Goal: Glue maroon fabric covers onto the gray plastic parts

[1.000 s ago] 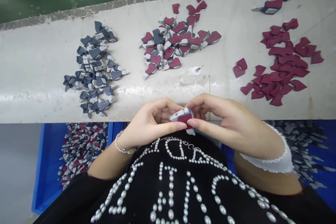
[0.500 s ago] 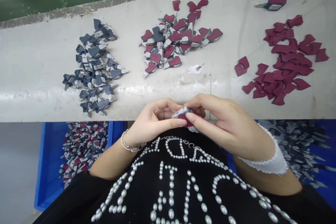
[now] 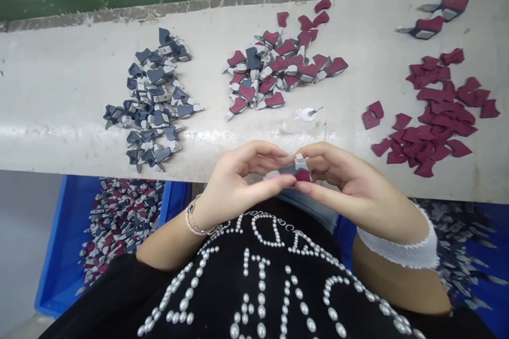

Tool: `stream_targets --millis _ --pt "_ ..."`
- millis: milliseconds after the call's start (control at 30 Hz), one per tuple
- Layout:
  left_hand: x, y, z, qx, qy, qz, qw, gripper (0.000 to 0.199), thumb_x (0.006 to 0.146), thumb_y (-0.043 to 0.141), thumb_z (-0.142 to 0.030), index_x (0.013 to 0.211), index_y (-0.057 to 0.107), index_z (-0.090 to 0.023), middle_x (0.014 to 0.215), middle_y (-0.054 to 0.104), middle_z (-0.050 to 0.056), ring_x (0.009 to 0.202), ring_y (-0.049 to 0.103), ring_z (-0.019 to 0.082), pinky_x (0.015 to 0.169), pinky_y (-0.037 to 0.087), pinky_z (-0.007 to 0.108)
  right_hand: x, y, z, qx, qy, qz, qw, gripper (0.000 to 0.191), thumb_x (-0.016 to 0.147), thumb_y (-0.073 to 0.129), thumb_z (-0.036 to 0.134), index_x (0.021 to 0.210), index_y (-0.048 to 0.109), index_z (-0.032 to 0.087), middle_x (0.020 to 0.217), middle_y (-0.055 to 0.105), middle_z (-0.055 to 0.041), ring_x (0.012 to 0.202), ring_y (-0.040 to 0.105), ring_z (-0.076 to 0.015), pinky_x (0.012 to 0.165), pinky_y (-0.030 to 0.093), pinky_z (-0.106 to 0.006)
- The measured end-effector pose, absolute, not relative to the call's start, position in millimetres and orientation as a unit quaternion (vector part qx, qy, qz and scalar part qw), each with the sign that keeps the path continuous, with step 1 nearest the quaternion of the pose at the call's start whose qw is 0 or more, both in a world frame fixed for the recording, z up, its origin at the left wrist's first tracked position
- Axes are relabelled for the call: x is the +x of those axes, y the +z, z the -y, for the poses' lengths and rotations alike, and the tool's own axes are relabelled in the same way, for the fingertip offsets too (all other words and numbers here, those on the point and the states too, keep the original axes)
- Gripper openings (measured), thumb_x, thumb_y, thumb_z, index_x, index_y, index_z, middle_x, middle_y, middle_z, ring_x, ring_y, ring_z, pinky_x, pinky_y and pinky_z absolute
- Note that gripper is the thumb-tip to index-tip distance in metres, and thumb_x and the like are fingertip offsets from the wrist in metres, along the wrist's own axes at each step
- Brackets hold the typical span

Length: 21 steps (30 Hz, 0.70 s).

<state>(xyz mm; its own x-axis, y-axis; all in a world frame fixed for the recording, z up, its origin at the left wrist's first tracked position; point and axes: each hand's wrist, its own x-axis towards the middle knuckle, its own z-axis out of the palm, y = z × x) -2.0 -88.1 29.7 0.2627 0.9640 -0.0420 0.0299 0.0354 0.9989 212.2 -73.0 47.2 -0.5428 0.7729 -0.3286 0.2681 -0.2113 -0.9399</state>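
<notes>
While the left hand [image 3: 242, 177] pinches the small grey-and-maroon clip piece [image 3: 296, 170] between thumb and fingertips, the right hand [image 3: 352, 183] holds its other side, both just above the front edge of the bench [image 3: 79, 153] (light and stiff-looking, so best held by the body, not the thin tip).

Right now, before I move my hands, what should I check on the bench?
1. Left hand and right hand both pinch the small piece: ok.
2. Red patch sitting flat on the piece: cannot tell, fingers hide it.
3. Gray pile apart from the red-topped pile: ok.
4. Loose red patches apart from that pile: ok.
5. Small bottle upright: not ok, it lies on its side.
</notes>
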Motion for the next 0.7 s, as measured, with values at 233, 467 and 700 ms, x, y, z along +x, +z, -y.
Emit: stream_targets --millis 233,467,700 --pt "-9 29 91 0.671 0.384 -0.421 0.475 0.026 0.084 0.076 -0.019 0.11 0.071 -0.017 0.105 0.08 0.007 0.09 0.079 0.016 0.084 0.067 0.023 215 55 75 -0.422 0.569 0.68 0.191 0.019 0.1 0.057 0.025 0.117 0.049 0.026 0.096 0.068 -0.0005 0.087 0.068 -0.0175 0.076 0.054 -0.029" --pt "-7 32 94 0.729 0.383 -0.41 0.391 0.027 0.084 0.077 -0.015 0.109 0.068 -0.013 0.099 0.081 0.007 0.081 0.079 0.013 0.078 0.065 0.015 213 62 89 -0.426 0.41 0.787 0.176 0.016 0.098 0.055 0.016 0.113 0.051 0.022 0.083 0.062 0.0021 0.067 0.061 -0.0132 0.059 0.046 -0.025" --pt "-4 26 97 0.674 0.398 -0.445 0.434 0.026 0.081 0.077 -0.011 0.106 0.07 -0.013 0.099 0.081 0.007 0.084 0.079 0.014 0.08 0.066 0.017 207 62 88 -0.383 0.307 0.857 0.16 0.019 0.099 0.045 0.008 0.111 0.059 0.014 0.081 0.061 -0.0029 0.074 0.058 -0.019 0.064 0.046 -0.032"
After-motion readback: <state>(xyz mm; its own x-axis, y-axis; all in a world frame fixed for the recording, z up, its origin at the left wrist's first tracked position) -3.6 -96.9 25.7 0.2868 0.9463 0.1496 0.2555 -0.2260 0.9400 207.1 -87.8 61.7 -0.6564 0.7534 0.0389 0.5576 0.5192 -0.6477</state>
